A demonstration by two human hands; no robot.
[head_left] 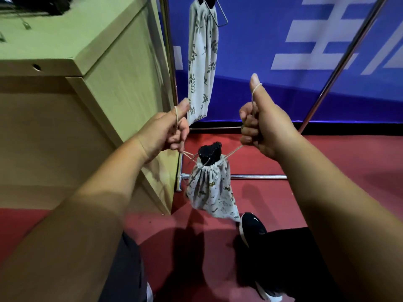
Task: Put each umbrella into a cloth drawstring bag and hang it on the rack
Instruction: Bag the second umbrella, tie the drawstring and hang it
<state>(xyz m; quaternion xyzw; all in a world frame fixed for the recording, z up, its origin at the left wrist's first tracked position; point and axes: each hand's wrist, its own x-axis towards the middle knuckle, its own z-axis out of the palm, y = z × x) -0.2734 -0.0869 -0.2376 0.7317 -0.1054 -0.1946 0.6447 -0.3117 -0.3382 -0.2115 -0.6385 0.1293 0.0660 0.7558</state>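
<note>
Head view, nearest you: your left hand (169,129) and right hand (259,127) are each clenched on a drawstring (234,151), cords looped over the thumbs, pulling apart. Between them hangs the cloth bag (210,188), cinched around the dark umbrella (209,154) poking out. Uneven pulling could tip it free. Beyond, another filled bag (202,62) hangs on the rack (169,51).

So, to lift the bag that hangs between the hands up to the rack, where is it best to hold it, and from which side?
Probably by the drawstring loops, from above. The animal-print bag hangs by them from the left hand and right hand, its gathered neck closed around the black umbrella end. The loose cloth below gives no firm grip, and the loops are what could go over a hook.
</note>
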